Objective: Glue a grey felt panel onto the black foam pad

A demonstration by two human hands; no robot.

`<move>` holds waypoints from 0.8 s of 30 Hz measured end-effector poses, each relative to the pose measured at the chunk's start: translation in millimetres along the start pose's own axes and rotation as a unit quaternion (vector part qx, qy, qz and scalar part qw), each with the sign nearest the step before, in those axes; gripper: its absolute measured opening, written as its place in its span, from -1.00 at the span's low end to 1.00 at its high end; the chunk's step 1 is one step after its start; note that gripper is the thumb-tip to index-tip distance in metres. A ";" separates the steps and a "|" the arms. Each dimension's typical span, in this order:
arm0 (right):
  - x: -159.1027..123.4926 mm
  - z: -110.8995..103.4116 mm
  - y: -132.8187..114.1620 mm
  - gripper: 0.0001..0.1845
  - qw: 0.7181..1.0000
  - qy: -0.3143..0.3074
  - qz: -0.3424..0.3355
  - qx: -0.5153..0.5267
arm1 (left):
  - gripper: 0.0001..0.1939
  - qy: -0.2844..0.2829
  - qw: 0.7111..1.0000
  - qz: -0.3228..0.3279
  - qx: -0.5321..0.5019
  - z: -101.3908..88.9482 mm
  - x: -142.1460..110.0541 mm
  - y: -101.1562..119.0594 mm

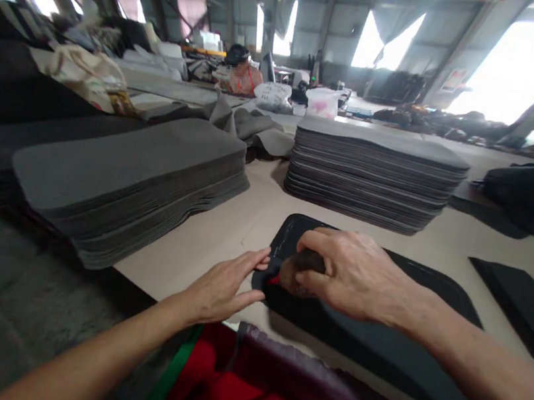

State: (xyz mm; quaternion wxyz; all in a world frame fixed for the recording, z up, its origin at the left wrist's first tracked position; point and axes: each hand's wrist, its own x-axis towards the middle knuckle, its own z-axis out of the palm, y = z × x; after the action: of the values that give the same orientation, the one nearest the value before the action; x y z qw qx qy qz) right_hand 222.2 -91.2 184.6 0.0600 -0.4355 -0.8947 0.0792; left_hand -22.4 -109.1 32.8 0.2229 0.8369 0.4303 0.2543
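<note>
A black mat (379,324) with rounded corners lies flat on the table (243,223) in front of me. My right hand (351,273) is closed over a dark rounded tool (299,272) pressed on the mat's left end. My left hand (224,287) rests at the mat's left edge, fingers stretched out and touching the edge beside a small red bit (274,278).
Two tall stacks of grey mats stand on the table, one at the left (125,172) and one behind (371,175). More black pieces (522,305) lie at the right. Red cloth (242,397) is near me. A person (243,73) sits far back.
</note>
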 end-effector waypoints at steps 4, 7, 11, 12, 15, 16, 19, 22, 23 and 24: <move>2.7 1.9 -4.4 -0.89 1.000 0.011 -0.025 -0.001 | -0.20 -0.003 1.000 0.001 -0.003 0.5 -0.3 -0.4; 3.5 -0.8 -6.1 -0.88 1.000 0.003 -0.025 -0.011 | -0.21 -0.005 1.000 0.000 0.001 1.1 -0.1 -0.8; -1.6 -6.4 -1.4 -0.92 1.000 -0.005 -0.005 -0.015 | -0.22 -0.006 1.000 -0.006 0.004 0.9 0.3 0.2; -3.7 -7.5 1.0 -0.92 1.000 -0.007 0.000 -0.015 | -0.22 -0.006 1.000 -0.007 0.003 0.6 0.3 0.7; -11.9 -9.2 10.8 -0.90 1.000 -0.018 0.014 -0.015 | -0.24 -0.005 1.000 -0.008 0.002 -0.5 0.2 2.1; -15.1 -9.4 14.8 -0.92 0.999 -0.020 0.021 -0.015 | -0.24 -0.006 1.000 -0.008 0.004 -0.7 0.2 2.4; -26.4 -10.3 28.1 -0.95 0.999 -0.020 0.045 -0.015 | -0.24 -0.005 1.000 -0.005 0.006 -1.0 0.6 2.5; -40.7 -13.2 41.3 -0.92 0.997 -0.028 0.075 -0.015 | -0.26 -0.005 1.000 -0.002 0.008 -1.2 1.5 2.3; -46.2 -14.7 45.3 -0.90 0.996 -0.032 0.084 -0.014 | -0.27 -0.004 1.000 -0.003 0.009 -1.4 1.7 2.2; -51.9 -16.2 49.0 -0.89 0.995 -0.037 0.093 -0.011 | -0.29 -0.005 1.000 -0.004 0.011 -1.5 1.9 2.0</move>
State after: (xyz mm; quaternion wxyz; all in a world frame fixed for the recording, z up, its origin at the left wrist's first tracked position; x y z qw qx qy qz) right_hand 294.6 -100.9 188.9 0.0146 -0.5144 -0.8526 0.0906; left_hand -21.2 -108.3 35.6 0.2163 0.8388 0.4357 0.2446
